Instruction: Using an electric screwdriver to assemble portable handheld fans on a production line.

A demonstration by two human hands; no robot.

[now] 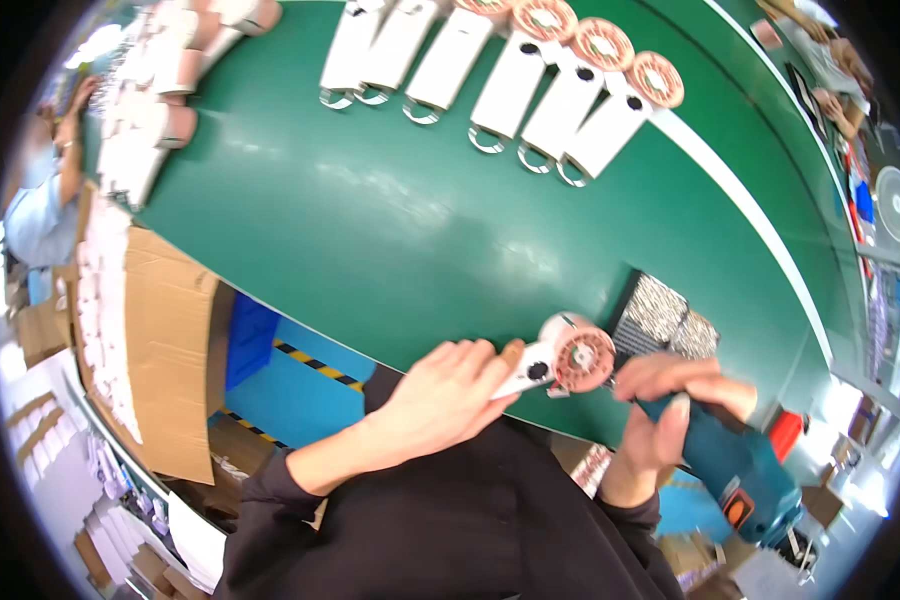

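The green table (400, 240) spreads across the middle, glossy with reflected light, its near edge slanting from about half past nine down toward 5 o'clock; a white strip (745, 195) sweeps over it from 1 o'clock to just past 3. Between 11 and 1 o'clock six white fans (510, 90) lie side by side, a curved loop at each near end. White and pink pieces (177, 72) crowd the rim at 10 o'clock. At 4 o'clock, by the near edge, the left hand (440, 395) grips a fan (582, 358) by its white handle, the pink head turned toward 3. Past it, the right hand (655, 435) is wrapped around a teal driver (735, 460); whether its tip touches the fan cannot be told. Just above these, a dark tray (622, 300) carries small metal bits (658, 305). Off the table at 9 o'clock stand an open carton (170, 350) and a blue bin (252, 335), beside blue floor (315, 385) crossed by black-and-yellow tape (320, 366). One co-worker (40, 225) is at half past nine, another (830, 75) at 2 o'clock, both blurred.
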